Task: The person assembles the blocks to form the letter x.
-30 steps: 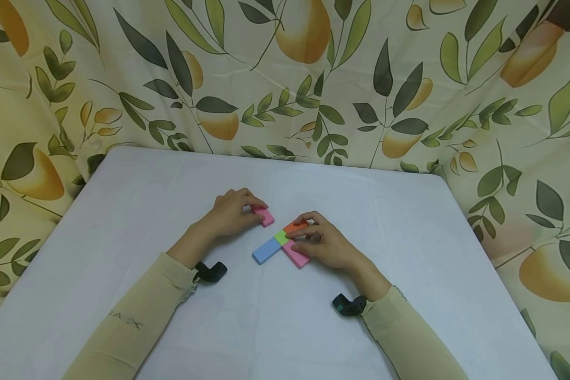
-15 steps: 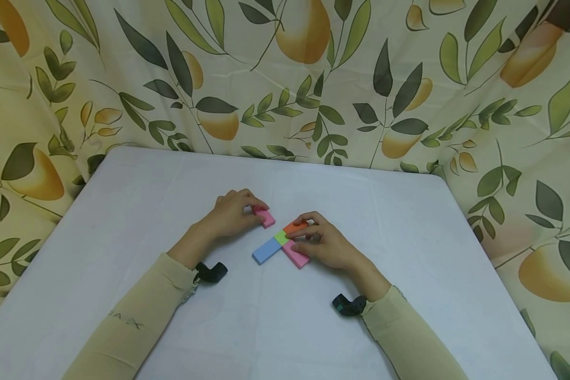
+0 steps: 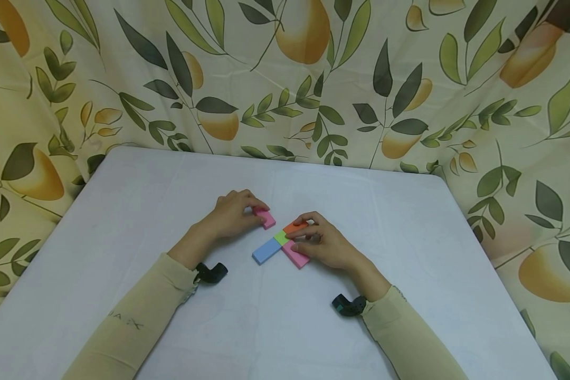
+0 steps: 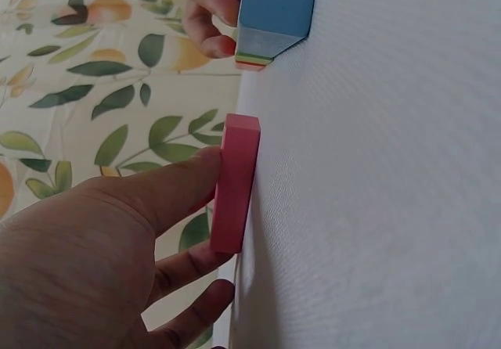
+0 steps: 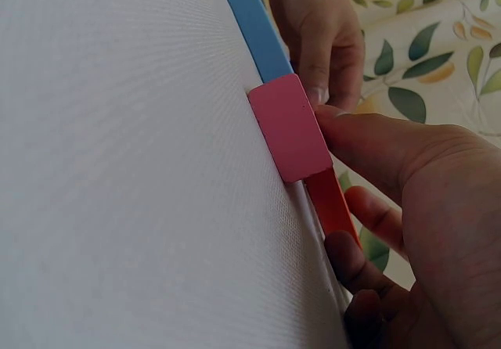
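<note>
Almost nothing has moved since 1 second ago: your left hand has nudged the loose pink block only a touch toward the cluster, and your right hand sits where it was.

Your left grip is pinching that loose pink block, thumb on one long face and fingers curled behind it, with the block lying flat on the tabletop. It stands just beside the cluster, apart from it, with a narrow gap between.

Your right grip is curled over the cluster, the thumb pressing the edge of the second pink block and the fingertips resting on the orange block. A small green block sits at the centre where the pieces meet, and the blue block reaches out from it toward your left arm. These 4 pieces touch one another and lie flat.

Both forearms rest on the tabletop in beige sleeves, with a black wrist camera at each wrist. A curtain printed with leaves and fruit hangs behind and to both sides of the tabletop.
</note>
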Demonstrator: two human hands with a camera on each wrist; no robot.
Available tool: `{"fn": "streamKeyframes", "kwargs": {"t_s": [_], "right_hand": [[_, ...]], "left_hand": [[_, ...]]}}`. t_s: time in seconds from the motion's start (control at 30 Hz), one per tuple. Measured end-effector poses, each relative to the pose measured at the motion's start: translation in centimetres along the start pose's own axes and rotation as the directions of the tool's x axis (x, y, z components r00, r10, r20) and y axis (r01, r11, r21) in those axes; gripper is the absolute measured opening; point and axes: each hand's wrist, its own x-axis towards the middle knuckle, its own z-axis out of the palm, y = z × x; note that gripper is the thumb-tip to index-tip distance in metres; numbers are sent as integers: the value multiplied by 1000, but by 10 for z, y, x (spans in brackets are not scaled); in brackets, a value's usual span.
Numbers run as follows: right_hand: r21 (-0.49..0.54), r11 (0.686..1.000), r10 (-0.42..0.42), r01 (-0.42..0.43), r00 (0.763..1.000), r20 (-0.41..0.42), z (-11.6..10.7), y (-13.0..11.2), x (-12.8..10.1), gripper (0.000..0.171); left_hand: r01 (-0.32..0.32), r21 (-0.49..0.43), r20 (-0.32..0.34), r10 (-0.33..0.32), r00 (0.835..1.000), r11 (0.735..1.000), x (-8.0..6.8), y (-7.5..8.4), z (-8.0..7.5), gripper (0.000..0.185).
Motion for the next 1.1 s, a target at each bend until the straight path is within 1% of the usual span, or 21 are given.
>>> {"fn": "streamKeyframes", "kwargs": {"t_s": [0.67, 1.1], "right_hand": [[-9, 1000, -2, 2, 1000, 1, 0, 0, 0, 24], [7, 1000, 4, -4, 1000, 9, -1, -4, -1, 25]], "left_hand": [[-9, 8, 14, 9, 1000, 1000, -1, 5, 0, 30], [-16, 7, 29, 16, 999, 1000, -1, 7, 2, 30]]}}
